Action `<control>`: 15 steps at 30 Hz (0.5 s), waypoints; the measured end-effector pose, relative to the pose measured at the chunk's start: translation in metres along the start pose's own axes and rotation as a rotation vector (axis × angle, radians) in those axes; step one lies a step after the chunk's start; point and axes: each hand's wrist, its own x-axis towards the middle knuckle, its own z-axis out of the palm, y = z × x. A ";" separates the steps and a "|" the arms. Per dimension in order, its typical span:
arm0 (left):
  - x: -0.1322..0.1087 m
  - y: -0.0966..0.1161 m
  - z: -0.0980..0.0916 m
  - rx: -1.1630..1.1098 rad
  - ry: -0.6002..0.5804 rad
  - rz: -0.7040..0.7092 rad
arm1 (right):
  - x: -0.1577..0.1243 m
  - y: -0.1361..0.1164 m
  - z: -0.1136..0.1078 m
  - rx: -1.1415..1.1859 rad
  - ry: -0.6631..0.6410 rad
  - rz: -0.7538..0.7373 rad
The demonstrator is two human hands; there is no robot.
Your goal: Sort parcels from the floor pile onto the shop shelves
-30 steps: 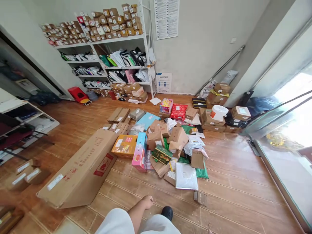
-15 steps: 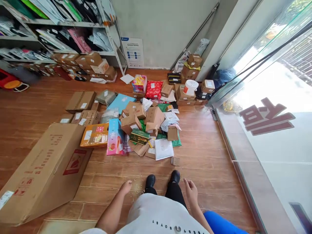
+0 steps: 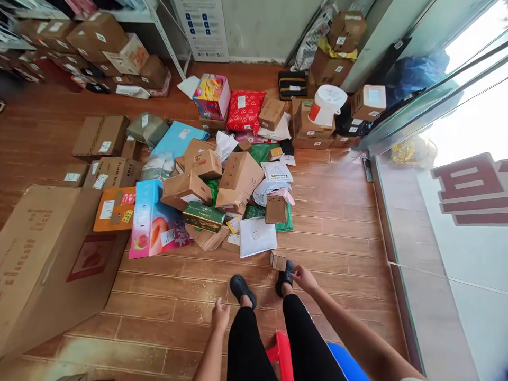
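Note:
My right hand (image 3: pixel 305 279) reaches down beside my right shoe, fingers loosely bent and holding nothing. Just ahead of it a small brown cardboard box (image 3: pixel 278 261) rests on the floor by the shoe's toe; a gap separates box and fingers. My left hand (image 3: pixel 220 316) hangs over the floor left of my legs, thumb and fingers apart, nothing in it. Beyond the small box lies a heap of parcels: a white mailer bag (image 3: pixel 257 236), a dark green box (image 3: pixel 204 216), a brown carton (image 3: pixel 240 180) and a pink-and-blue box (image 3: pixel 153 222).
A very large carton (image 3: pixel 47 264) stands at the left. A red stool (image 3: pixel 282 355) shows between my legs. Further back are a red heart-patterned parcel (image 3: pixel 245 111) and a white bucket (image 3: pixel 327 103). A glass door (image 3: pixel 432 254) bounds the right side.
My view has tipped downward and come closer to the floor. My right hand has moved forward and down toward the small box. The red stool has come into view.

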 end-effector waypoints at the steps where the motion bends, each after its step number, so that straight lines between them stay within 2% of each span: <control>1: 0.024 0.012 0.026 0.016 -0.012 0.006 | 0.036 0.016 0.002 -0.039 0.012 0.024; 4: 0.118 0.047 0.101 0.022 -0.035 0.108 | 0.148 0.063 0.027 -0.122 0.055 0.075; 8: 0.278 0.089 0.180 -0.035 -0.002 0.267 | 0.302 0.121 0.086 -0.168 0.124 0.096; 10: 0.357 0.107 0.212 -0.070 0.043 0.297 | 0.377 0.148 0.115 -0.161 0.167 0.085; 12: 0.426 0.120 0.239 -0.112 0.089 0.312 | 0.449 0.172 0.138 -0.136 0.230 0.059; 14: 0.477 0.130 0.262 -0.158 0.114 0.324 | 0.512 0.190 0.154 -0.089 0.327 0.038; 15: 0.495 0.134 0.271 -0.181 0.116 0.335 | 0.539 0.195 0.159 -0.056 0.391 0.032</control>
